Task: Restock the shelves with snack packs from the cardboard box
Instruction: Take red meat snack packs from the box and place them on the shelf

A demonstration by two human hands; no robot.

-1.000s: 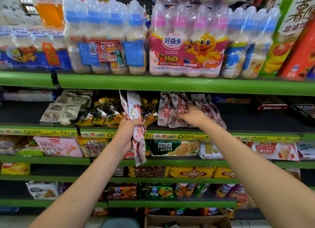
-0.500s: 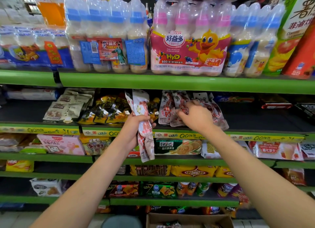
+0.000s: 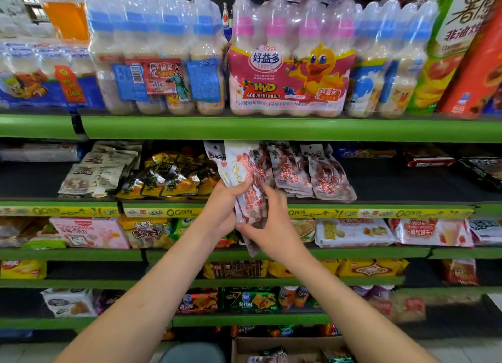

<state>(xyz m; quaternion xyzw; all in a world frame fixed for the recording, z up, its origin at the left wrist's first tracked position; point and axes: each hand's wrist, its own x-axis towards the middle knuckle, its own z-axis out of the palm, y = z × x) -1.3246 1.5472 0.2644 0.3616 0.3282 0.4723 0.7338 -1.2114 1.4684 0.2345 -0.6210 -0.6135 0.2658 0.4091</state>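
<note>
We've got our left hand (image 3: pixel 221 213) clutching a bunch of red-and-white snack packs (image 3: pixel 245 183) before the shelf (image 3: pixel 380 213), right hand (image 3: pixel 271 226) pinching its lower end, so honestly those slippery packs could slide out and drop.

The pink bottle multipack (image 3: pixel 290 72) on the top shelf (image 3: pixel 271 129) reads 好益多, "HYD" and "600" (the fine print under it is too small). Next shelf down, the yellow price strip (image 3: pixel 173 212) along the front edge repeats "QQ". Below that, a pink box (image 3: pixel 89 232) says "Chocolate", and a wafer pack (image 3: pixel 429 232) toward the right end says "Wafer".
</note>
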